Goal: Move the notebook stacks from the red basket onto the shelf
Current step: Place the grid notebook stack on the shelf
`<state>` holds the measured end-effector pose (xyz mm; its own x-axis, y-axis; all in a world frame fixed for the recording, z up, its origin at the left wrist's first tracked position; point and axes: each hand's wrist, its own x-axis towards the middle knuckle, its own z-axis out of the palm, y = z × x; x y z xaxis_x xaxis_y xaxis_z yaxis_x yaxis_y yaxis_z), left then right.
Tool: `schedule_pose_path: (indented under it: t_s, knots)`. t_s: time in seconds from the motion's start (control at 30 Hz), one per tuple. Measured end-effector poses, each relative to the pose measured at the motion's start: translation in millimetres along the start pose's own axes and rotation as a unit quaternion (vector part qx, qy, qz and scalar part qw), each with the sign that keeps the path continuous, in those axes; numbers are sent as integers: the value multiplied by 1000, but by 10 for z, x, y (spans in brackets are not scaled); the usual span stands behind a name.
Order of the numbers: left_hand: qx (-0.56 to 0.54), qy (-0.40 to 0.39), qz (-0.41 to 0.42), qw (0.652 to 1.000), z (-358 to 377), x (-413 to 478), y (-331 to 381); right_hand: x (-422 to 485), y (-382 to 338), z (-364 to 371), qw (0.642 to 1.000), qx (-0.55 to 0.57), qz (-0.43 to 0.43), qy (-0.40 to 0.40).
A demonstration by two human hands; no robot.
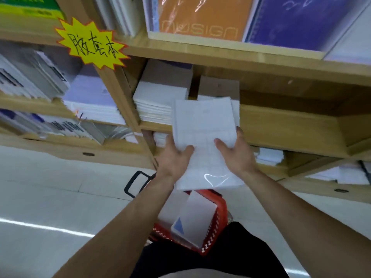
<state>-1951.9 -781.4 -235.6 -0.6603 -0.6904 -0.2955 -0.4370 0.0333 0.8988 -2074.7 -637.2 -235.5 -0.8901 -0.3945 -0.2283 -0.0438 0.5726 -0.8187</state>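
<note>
A white plastic-wrapped notebook stack (pixel 204 127) is held up in front of the wooden shelf (pixel 281 125), its far end over the shelf's front edge. My left hand (pixel 173 157) grips its left side, thumb on top. On its right side my right hand (pixel 234 151) grips it the same way. Below my arms the red basket (pixel 214 233) stands on the floor with more white notebooks (pixel 194 219) in it. A stack of white notebooks (pixel 156 103) lies on the shelf to the left of the held one.
A yellow starburst sign (pixel 91 44) hangs on the shelf upright. Orange and purple notebooks (pixel 200 15) fill the shelf above. The right part of the middle shelf shows bare wood. The basket's black handle (pixel 136 182) sticks out over the pale tiled floor.
</note>
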Motion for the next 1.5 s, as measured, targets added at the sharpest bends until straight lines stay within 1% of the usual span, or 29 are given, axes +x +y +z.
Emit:
schedule_pose_path:
  t_s: [0.1, 0.2, 0.3, 0.43, 0.53, 0.73, 0.83, 0.93, 1.0, 1.1, 1.2, 1.3, 1.5]
  knots:
    - [20, -34, 0, 999, 304, 239, 170, 253, 137, -197, 999, 27, 12, 36]
    - [-1, -46, 14, 999, 580, 546, 277, 567, 230, -270, 996, 58, 29, 64]
    - [28, -41, 20, 999, 735, 928, 369, 938, 251, -272, 993, 76, 36, 84]
    - [49, -4, 55, 997, 843, 1376, 497, 1389, 259, -238, 992, 97, 22, 82]
    - [64, 6, 68, 996, 889, 1625, 538, 1660, 251, -208, 993, 89, 5, 76]
    - [96, 3, 42, 994, 991, 1895, 445, 1923, 357, -106, 993, 55, 14, 101]
    - [164, 15, 69, 984, 993, 1990, 450, 1960, 348, -118, 994, 25, 22, 106]
    - [178, 16, 71, 981, 970, 1976, 482, 1900, 346, -152, 994, 10, 11, 106]
    - [170, 3, 58, 984, 939, 1885, 443, 1770, 421, -145, 995, 11, 6, 99]
    - [104, 12, 28, 994, 949, 1658, 199, 1465, 622, -16, 995, 64, 9, 78]
    - [53, 41, 32, 997, 1030, 1403, -4, 1266, 680, 105, 990, 85, -8, 113]
    - [47, 82, 64, 993, 1092, 1472, 81, 1399, 605, 101, 987, 94, -13, 131]
    - [63, 80, 61, 993, 1161, 1818, 221, 1833, 545, 69, 986, 113, -11, 125]
